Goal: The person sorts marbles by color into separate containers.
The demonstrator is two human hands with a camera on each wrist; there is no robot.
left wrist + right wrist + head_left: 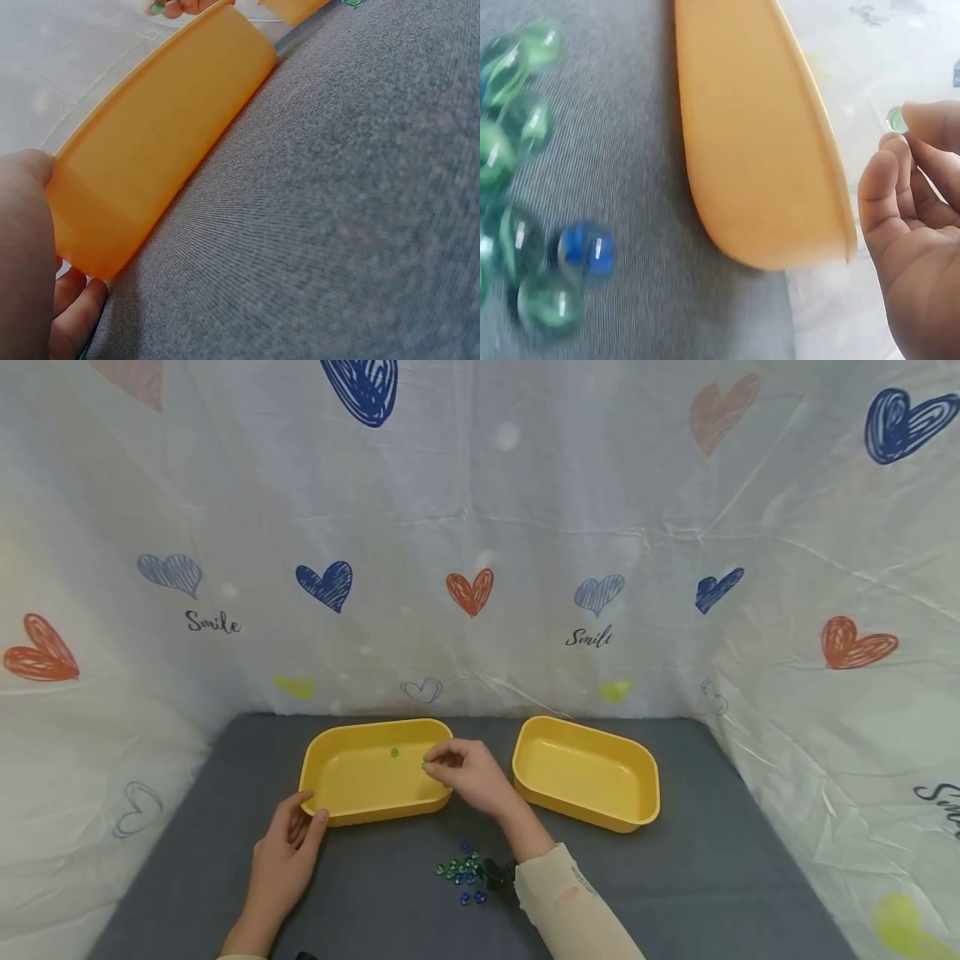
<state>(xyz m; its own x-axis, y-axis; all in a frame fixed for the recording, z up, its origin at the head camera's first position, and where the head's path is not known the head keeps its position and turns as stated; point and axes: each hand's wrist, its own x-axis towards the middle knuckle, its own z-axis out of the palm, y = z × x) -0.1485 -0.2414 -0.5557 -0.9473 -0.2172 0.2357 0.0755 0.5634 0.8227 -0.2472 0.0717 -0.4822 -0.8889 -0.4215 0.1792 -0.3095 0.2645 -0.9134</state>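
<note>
My left hand point(283, 853) holds the near left corner of a yellow plastic tray point(386, 815). In the left wrist view its thumb lies at the rim and its fingertips point(91, 294) reach round the lower corner. Over the right end of this tray, my right hand point(471, 773) pinches a green glass marble point(896, 120) between thumb and fingertips. Another green marble point(394, 752) lies inside the tray, toward the back. On the cloth in front sit several loose green marbles point(550, 304) and blue marbles point(586, 249), close to the right forearm.
A second yellow tray point(588, 814), with no marbles showing in it, stands to the right at a slant. Grey cloth point(712, 877) covers the table. Behind and at both sides hangs a white curtain point(405, 543) printed with hearts.
</note>
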